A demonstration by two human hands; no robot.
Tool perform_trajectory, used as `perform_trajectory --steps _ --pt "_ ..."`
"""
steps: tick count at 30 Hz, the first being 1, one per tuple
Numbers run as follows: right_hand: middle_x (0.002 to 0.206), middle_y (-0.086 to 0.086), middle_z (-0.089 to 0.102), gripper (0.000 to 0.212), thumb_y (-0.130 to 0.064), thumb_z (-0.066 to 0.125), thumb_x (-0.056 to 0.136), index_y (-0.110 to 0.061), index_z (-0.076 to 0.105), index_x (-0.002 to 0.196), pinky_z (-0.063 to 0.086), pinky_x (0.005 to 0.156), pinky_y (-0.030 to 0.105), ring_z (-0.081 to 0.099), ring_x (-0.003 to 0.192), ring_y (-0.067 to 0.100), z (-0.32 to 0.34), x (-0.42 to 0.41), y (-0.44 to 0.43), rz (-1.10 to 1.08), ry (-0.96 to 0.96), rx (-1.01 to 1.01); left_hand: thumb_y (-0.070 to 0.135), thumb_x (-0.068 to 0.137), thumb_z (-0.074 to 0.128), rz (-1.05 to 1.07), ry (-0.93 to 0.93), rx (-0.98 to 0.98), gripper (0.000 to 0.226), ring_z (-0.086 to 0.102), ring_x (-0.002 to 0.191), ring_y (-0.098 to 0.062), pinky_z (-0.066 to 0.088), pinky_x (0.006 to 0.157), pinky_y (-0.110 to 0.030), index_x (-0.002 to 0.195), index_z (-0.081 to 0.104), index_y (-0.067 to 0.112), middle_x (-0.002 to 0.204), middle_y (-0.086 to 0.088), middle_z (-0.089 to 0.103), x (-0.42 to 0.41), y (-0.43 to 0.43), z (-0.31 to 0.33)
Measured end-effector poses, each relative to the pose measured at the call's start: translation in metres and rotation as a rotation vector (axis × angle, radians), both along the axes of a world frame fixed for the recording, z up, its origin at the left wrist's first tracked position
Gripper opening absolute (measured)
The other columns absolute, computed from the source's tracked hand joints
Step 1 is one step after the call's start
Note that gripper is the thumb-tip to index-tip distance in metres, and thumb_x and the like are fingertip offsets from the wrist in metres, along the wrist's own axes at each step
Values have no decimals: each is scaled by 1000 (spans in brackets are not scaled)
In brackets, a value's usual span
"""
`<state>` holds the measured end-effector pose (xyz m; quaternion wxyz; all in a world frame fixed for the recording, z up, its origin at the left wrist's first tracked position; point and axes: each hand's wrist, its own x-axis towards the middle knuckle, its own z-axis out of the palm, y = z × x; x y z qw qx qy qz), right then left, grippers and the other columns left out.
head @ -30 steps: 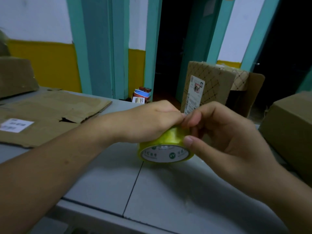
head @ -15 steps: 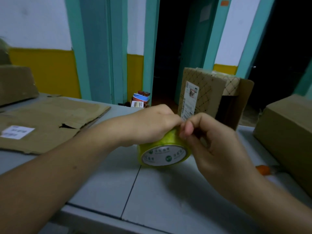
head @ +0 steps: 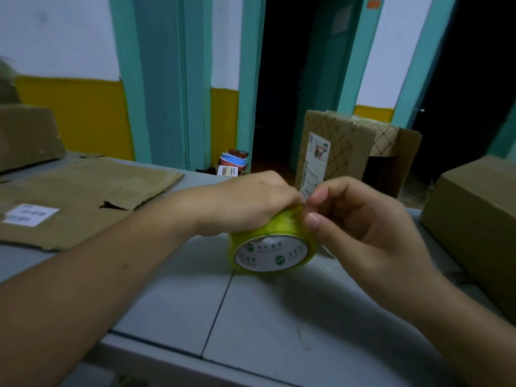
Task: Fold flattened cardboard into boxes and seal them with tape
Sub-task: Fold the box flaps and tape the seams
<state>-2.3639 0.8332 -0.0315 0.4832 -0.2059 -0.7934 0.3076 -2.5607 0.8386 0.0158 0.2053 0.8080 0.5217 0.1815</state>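
Head view: a yellow tape roll (head: 272, 247) stands on edge at the middle of the grey worktop (head: 279, 317). The left hand (head: 251, 203) grips its top, and the right hand (head: 363, 219) pinches its upper right edge with curled fingers. Flattened cardboard (head: 83, 196) lies far left, and a closed box (head: 474, 213) sits right.

- The roll (head: 272, 244) stands on its rim on the table (head: 279, 317), in the middle, just before you.
- Your left hand (head: 251, 202) lies over the roll's top and grips it; your right hand (head: 360, 222) pinches at its upper right side.
- Flat cardboard (head: 83, 196) lies on the table to the left, with a label (head: 30, 215) on its near left part.
- The left box (head: 25, 135) sits behind that cardboard.
- The right box (head: 480, 219) sits at the table's right edge.
- The far box (head: 337, 152) stands beyond the table, behind your hands.
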Motion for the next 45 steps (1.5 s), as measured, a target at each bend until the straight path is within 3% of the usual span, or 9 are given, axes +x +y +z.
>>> perform_trajectory --steps 6,9,13,21,26,30,35,39,45 --pt "95 5 65 25 -41 76 89 -22 74 105 60 70 40 66 85 27 10 8 6 -105 -176 19 47 109 33 -37 42 15 39 52 95 -9 40 76 -18 91 64 29 98 10 52 0 -2 1" --pt "93 3 66 22 -43 74 85 -24 77 96 55 67 30 64 82 23 13 7 6 -70 -230 -31 54 86 28 -87 63 42 52 53 95 -6 40 82 -18 95 69 23 100 5 60 0 -2 1" --pt "89 -4 66 17 -43 67 86 -29 77 92 56 68 33 65 82 21 11 2 3 -133 -240 63 56 95 28 -41 74 47 54 52 101 -6 42 89 -21 102 69 22 105 9 56 0 0 -1" --pt "92 -14 53 16 -34 50 103 -35 56 88 44 66 12 57 87 9 1 -1 5 -98 -368 117 49 84 34 -68 -62 -6 58 55 90 -12 42 73 -15 98 72 8 99 -6 63 2 -2 0" --pt "93 -15 50 12 -36 51 102 -35 54 91 42 68 11 54 86 10 0 1 7 -39 -379 150 48 84 37 -81 -72 -24 37 56 84 -10 42 68 -12 77 63 23 89 1 60 2 0 0" --pt "96 -12 54 9 -39 56 99 -35 60 92 46 69 15 58 89 14 0 3 11 -65 -329 156 51 106 44 -75 -178 -78 45 61 88 -9 45 71 -9 91 72 20 97 -3 65 0 2 -2" --pt "94 -12 52 10 -33 54 101 -35 57 91 43 67 15 56 83 12 2 7 17 -92 -377 181 66 92 51 -226 -427 -388 46 75 88 -13 58 74 -24 87 82 33 94 2 79 -18 6 1" --pt "91 -11 51 14 -35 47 103 -35 55 91 43 65 25 53 78 16 -2 17 22 -130 -396 148 38 84 84 -472 -299 -367 46 73 94 -19 58 79 -26 118 68 11 105 -3 76 -41 17 -11" --pt "82 -17 52 15 -32 45 104 -30 54 92 39 60 20 50 72 11 -6 16 15 -140 -308 123 23 79 72 -515 -424 -275 33 71 71 -1 56 62 -16 108 65 9 82 9 75 -38 11 -14"
